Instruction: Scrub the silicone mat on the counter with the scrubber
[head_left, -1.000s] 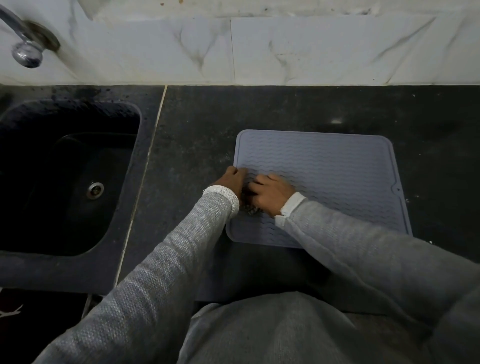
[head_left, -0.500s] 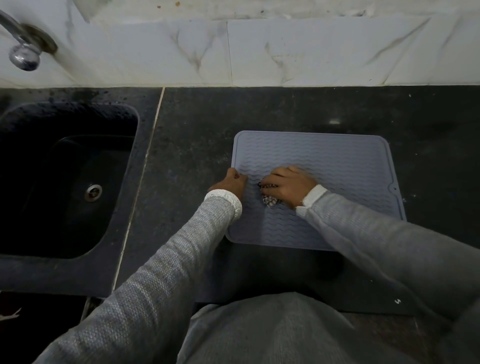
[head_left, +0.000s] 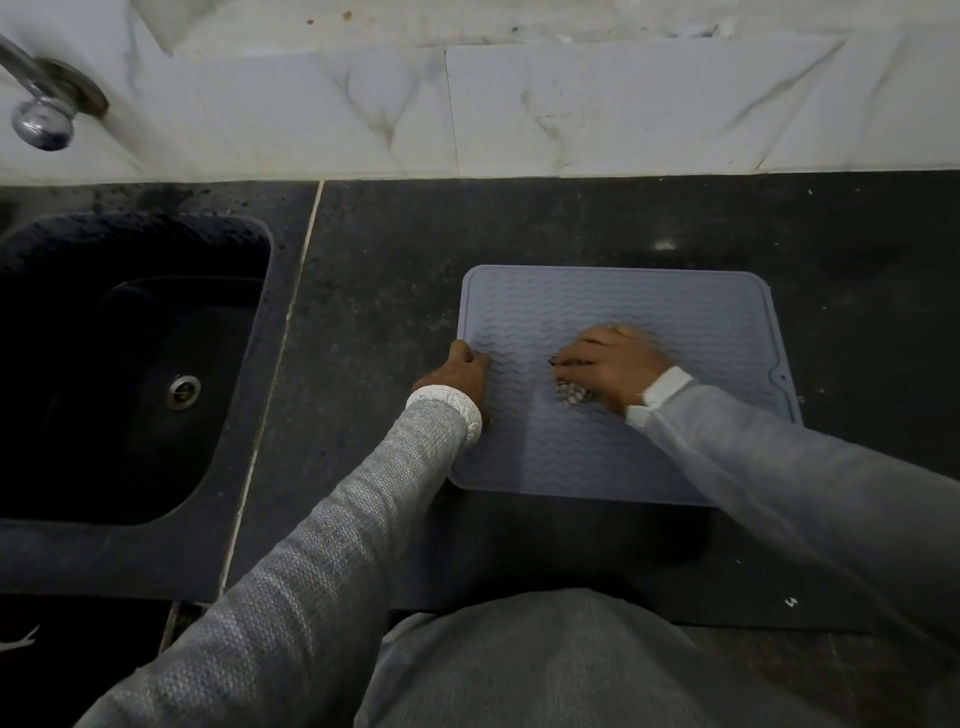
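1. Right now the silicone mat (head_left: 649, 312) lies flat on the dark counter (head_left: 571, 223), to the right of the sink (head_left: 130, 364), its long edge running along the tiled wall.
2. Soft and floppy as it looks, I judge it would slide or bunch under a hard stroke, so the spot to pin it is its left edge. The wavy ridges should grip the scrubber a little.
3. My left hand (head_left: 457, 374) rests on that left edge, fingers curled over the rim and pressing it down; how firmly it pinches I cannot tell.
4. My right hand (head_left: 613, 364) sits near the mat's middle, fingers bent over the scrubber (head_left: 571, 394), a small speckled wad peeking out beneath the palm and touching the mat.
5. Both forearms reach forward in grey sleeves, the right wrist angled in from the right side.
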